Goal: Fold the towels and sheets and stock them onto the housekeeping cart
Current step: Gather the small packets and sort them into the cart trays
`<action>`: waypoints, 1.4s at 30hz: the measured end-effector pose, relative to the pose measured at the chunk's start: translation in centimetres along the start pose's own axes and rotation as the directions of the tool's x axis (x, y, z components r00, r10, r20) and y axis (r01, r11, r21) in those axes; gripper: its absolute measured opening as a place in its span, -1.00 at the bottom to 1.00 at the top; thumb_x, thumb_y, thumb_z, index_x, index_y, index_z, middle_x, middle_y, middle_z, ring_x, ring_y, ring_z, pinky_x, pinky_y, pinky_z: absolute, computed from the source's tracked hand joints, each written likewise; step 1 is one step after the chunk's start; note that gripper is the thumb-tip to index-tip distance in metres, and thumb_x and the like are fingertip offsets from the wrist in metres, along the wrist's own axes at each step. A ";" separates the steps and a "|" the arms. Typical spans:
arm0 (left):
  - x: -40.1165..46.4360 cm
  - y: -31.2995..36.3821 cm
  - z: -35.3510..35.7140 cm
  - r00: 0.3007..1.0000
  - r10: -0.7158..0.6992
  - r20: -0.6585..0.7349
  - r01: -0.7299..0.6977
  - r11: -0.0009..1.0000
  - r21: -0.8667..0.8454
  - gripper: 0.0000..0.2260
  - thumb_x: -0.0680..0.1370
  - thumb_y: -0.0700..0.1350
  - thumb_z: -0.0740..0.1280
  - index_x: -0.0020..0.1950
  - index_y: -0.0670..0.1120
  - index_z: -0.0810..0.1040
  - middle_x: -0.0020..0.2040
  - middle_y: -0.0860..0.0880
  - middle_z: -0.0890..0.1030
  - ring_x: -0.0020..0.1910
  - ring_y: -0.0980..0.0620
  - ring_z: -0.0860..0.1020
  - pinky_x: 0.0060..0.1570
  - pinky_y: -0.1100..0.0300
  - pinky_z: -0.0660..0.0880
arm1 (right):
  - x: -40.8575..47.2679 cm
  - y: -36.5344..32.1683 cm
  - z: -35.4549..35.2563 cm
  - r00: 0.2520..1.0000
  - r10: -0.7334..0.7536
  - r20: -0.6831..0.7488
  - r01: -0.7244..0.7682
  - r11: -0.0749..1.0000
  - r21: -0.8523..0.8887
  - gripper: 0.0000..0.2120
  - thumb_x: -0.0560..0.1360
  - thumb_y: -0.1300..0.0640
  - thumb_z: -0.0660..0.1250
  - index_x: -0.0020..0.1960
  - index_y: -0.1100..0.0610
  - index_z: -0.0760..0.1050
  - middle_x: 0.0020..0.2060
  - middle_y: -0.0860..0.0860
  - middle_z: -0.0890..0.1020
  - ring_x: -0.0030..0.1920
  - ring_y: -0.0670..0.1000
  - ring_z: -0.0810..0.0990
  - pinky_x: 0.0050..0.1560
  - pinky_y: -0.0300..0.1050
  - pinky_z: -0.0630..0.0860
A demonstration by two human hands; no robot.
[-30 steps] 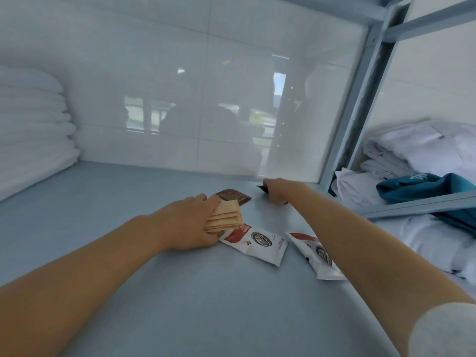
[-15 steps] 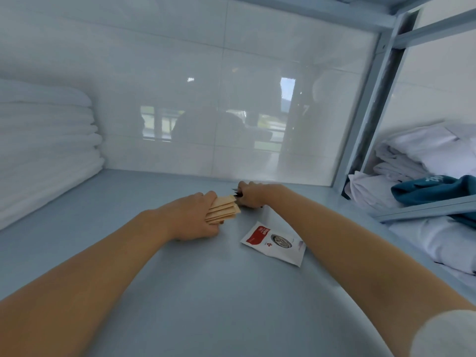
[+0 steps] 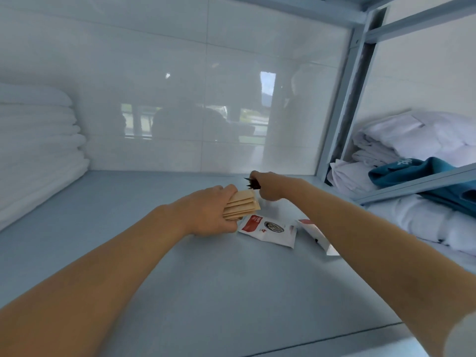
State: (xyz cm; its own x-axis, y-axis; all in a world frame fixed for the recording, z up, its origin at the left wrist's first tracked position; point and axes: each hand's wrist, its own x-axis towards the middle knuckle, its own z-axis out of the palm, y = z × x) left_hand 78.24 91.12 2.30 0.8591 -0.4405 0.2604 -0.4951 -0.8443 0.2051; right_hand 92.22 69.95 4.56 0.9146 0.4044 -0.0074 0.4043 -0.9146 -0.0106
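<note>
Gripping a fanned stack of thin tan paper packets [image 3: 243, 206], my left hand [image 3: 211, 212] rests mid-shelf; my right hand [image 3: 269, 185] just behind it pinches small dark jagged-edged sachets [image 3: 251, 183]. Two flat white sachets with red panels [image 3: 268, 230] lie on the pale blue-grey metal shelf [image 3: 123, 202], one partly under my right forearm. A stack of folded white towels [image 3: 38, 150] fills the left edge. Bare shelf spreads between it and my hands. Beyond the grey steel upright post [image 3: 345, 99], rumpled white sheets [image 3: 412, 140] and a teal cloth [image 3: 425, 173] crowd the neighbouring bay.
</note>
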 end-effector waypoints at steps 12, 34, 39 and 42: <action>5.5 6.4 1.6 0.970 0.203 0.134 -0.201 0.979 -0.023 -0.68 0.45 0.19 0.39 0.10 0.16 0.37 -0.07 0.09 0.53 -0.15 0.08 0.55 -0.18 0.11 0.48 | -16.0 5.1 -0.7 0.940 0.335 0.068 -0.341 0.936 0.092 -0.60 0.62 -0.05 0.30 0.36 0.01 0.25 -0.02 0.05 0.56 -0.16 0.03 0.53 -0.25 -0.08 0.42; 5.5 7.6 5.0 0.965 0.259 0.035 -0.261 0.962 0.083 -0.51 0.42 0.33 0.37 0.15 0.07 0.33 -0.11 0.02 0.54 -0.17 -0.02 0.55 -0.10 0.01 0.56 | -19.1 0.7 3.0 0.899 0.438 0.019 -0.437 0.898 -0.056 -0.69 0.61 0.02 0.22 0.33 0.04 0.32 0.10 0.11 0.59 0.07 0.18 0.58 0.19 0.15 0.55; 5.5 8.0 4.0 0.953 0.247 0.175 -0.260 0.964 0.055 -0.49 0.32 0.20 0.44 0.11 0.07 0.29 -0.12 -0.02 0.52 -0.20 0.01 0.54 -0.29 0.09 0.43 | -21.5 0.9 2.4 0.882 0.471 0.022 -0.470 0.882 -0.020 -0.63 0.46 0.18 0.31 0.23 -0.02 0.36 0.00 0.05 0.56 0.02 0.13 0.54 0.06 0.08 0.55; 4.7 8.2 4.1 0.954 0.256 0.153 -0.272 0.957 0.097 -0.51 0.34 0.27 0.39 0.09 0.08 0.27 -0.13 -0.01 0.51 -0.22 0.01 0.53 -0.31 0.09 0.42 | -23.4 0.8 3.2 0.891 0.454 -0.034 -0.455 0.888 -0.066 -0.76 0.57 0.11 0.19 0.23 -0.03 0.34 0.00 0.07 0.48 -0.02 0.17 0.51 0.03 0.10 0.53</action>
State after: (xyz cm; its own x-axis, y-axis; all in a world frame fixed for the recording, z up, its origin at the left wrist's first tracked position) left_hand 78.74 80.86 1.34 0.7131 -0.6833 0.1566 -0.6953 -0.7179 0.0336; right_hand 71.17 59.77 1.54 0.9982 -0.0550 0.0225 -0.0562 -0.9966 0.0598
